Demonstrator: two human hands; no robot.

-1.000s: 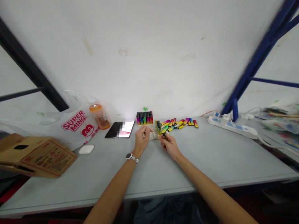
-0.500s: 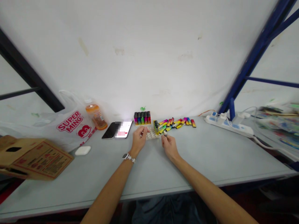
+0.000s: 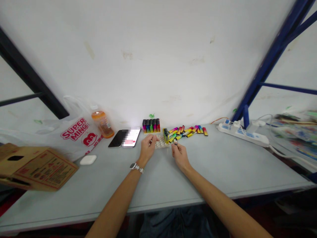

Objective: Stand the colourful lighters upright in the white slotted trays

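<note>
A pale tray (image 3: 161,142) with rows of small slots lies on the table between my hands. Several lighters (image 3: 165,135) stand upright along its right side. My left hand (image 3: 148,147), wearing a watch at the wrist, is closed at the tray's left edge and grips it. Just right of the tray, my right hand (image 3: 180,154) is closed with its fingertips pinched; a small dark and whitish bit shows above them, too small to name. Behind the tray, a block of upright lighters (image 3: 151,126) with black tops stands by the wall. Loose colourful lighters (image 3: 189,131) lie in a pile beyond my right hand.
Left of the tray lie a phone-like device (image 3: 119,138), a white case (image 3: 88,160), an orange bottle (image 3: 102,124), a plastic bag (image 3: 74,135) and a cardboard box (image 3: 42,168). At right are a power strip (image 3: 244,134) and a blue metal frame (image 3: 262,66).
Almost nothing differs. My hands and the tray keep their places, and the small bit at my right fingertips looks slightly turned.
</note>
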